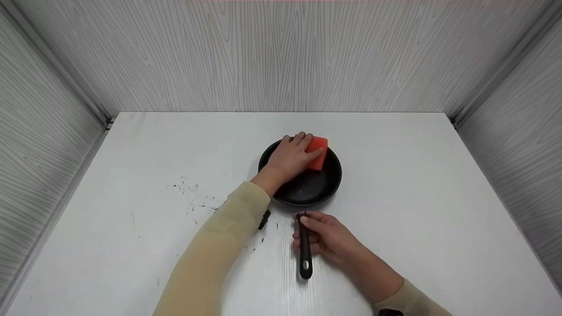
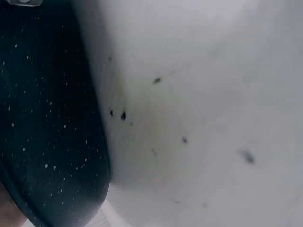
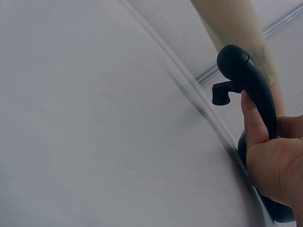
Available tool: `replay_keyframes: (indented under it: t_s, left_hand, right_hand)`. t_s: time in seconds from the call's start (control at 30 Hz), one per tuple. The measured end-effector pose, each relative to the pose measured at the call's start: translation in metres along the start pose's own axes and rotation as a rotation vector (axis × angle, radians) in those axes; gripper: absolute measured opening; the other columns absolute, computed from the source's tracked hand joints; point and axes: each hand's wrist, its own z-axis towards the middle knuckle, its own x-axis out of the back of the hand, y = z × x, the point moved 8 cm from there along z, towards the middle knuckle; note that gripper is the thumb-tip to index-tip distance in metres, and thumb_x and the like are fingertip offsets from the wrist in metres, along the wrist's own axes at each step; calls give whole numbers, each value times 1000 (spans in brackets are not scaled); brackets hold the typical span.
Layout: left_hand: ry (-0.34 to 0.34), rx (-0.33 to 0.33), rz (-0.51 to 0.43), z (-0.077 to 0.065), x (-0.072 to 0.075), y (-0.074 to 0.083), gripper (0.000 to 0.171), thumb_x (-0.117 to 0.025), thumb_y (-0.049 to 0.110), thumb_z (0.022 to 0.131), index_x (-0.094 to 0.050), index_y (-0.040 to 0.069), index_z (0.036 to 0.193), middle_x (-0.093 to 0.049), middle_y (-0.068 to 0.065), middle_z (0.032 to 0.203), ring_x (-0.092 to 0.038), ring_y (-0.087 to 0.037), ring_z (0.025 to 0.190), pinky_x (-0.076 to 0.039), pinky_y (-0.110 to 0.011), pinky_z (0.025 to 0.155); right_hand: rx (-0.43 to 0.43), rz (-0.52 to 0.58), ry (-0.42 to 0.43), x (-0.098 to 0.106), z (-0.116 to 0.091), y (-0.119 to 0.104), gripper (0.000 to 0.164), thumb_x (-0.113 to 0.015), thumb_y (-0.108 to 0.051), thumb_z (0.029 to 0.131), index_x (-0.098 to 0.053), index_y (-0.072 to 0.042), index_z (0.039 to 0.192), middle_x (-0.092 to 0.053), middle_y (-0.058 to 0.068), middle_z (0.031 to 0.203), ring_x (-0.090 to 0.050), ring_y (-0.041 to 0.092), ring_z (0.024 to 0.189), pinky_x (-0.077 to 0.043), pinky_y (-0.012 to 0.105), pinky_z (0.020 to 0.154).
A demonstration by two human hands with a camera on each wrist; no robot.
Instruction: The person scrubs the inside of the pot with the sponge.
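A black frying pan sits on the white table in the head view, its handle pointing toward me. Inside the pan, my left hand holds an orange-red sponge against the far part, its thumb lying across it; the palm side is hidden. My right hand grips the handle close to the pan, thumb on top and fingers beneath. The right wrist view shows this hand around the curved dark handle. In the left wrist view, the pan's speckled dark outer side fills the left.
The white table has dark specks and scratches left of the pan and near the left sleeve. Wood-patterned grey panels stand at the back and on both sides.
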Motion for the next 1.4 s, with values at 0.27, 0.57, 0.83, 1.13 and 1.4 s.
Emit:
replay_keyframes:
  t_s: [0.27, 0.57, 0.83, 1.13, 1.4]
  left_hand:
    - [-58, 7, 73, -2, -3, -4, 53, -47, 12, 114, -45, 34, 162, -40, -19, 163, -39, -36, 150, -38, -57, 116]
    - [-83, 5, 108, -5, -2, -10, 53, -46, 10, 113, -46, 31, 163, -40, -23, 162, -39, -39, 149, -37, -58, 116]
    - [-36, 19, 175, -9, -1, -18, 51, -50, 8, 112, -51, 27, 160, -44, -25, 157, -41, -41, 145, -40, -58, 111]
    - [-23, 48, 233, -13, 0, -21, 47, -47, 10, 113, -52, 22, 159, -43, -27, 156, -41, -43, 144, -40, -60, 111]
    - [2, 72, 286, -16, 4, -24, 45, -49, 13, 113, -54, 19, 157, -47, -29, 153, -44, -44, 141, -40, -59, 109]
  right_hand:
    - [-8, 15, 17, 1, -1, 0, 33, -56, -14, 111, -57, 9, 135, -74, 13, 90, -79, 24, 81, -63, 33, 67]
    - [-4, 2, 19, 1, 0, 0, 33, -57, -14, 110, -58, 8, 135, -74, 13, 90, -79, 23, 81, -62, 31, 64]
    - [-13, -15, 40, 4, -1, 1, 36, -59, -16, 109, -58, 7, 137, -74, 13, 91, -79, 24, 82, -63, 33, 68]
    - [-27, -35, 55, 6, -1, 1, 37, -61, -18, 109, -60, 4, 138, -75, 14, 93, -79, 24, 83, -61, 29, 63]
    - [-24, -32, 51, 6, 0, 1, 39, -62, -19, 108, -57, 7, 137, -75, 14, 93, -79, 23, 82, -58, 26, 57]
